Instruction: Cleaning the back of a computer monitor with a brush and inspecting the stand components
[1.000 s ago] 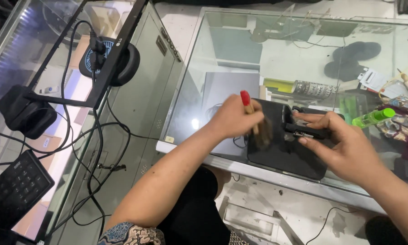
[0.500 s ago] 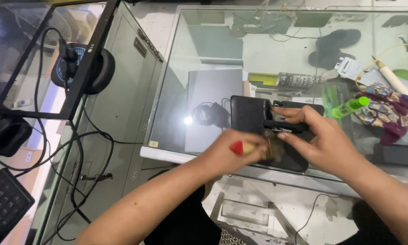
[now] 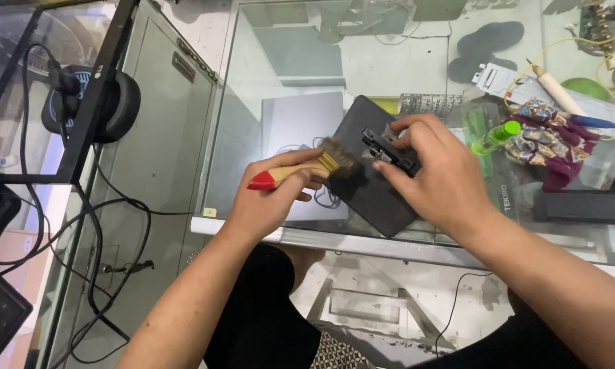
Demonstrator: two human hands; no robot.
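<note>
My left hand (image 3: 273,198) grips a small paintbrush (image 3: 301,169) with a wooden handle and a red tip, its bristles resting on the left edge of a black rectangular mat (image 3: 369,188) on the glass table (image 3: 253,229). My right hand (image 3: 434,167) presses down on a small dark metal holder (image 3: 389,149) that lies on the mat, fingers curled over it. What the holder clamps is hidden under my fingers.
A grey laptop (image 3: 301,123) shows beneath the glass. To the right lie a green-capped bottle (image 3: 495,137), patterned cloth (image 3: 547,140), a pen-like tool (image 3: 560,92) and a black block (image 3: 584,205). At left stand a monitor frame (image 3: 89,96), headphones (image 3: 119,106) and cables (image 3: 96,225).
The brush has swung from pointing up to lying sideways, bristles now on the mat's left edge. My right hand stays on the holder. The view has shifted.
</note>
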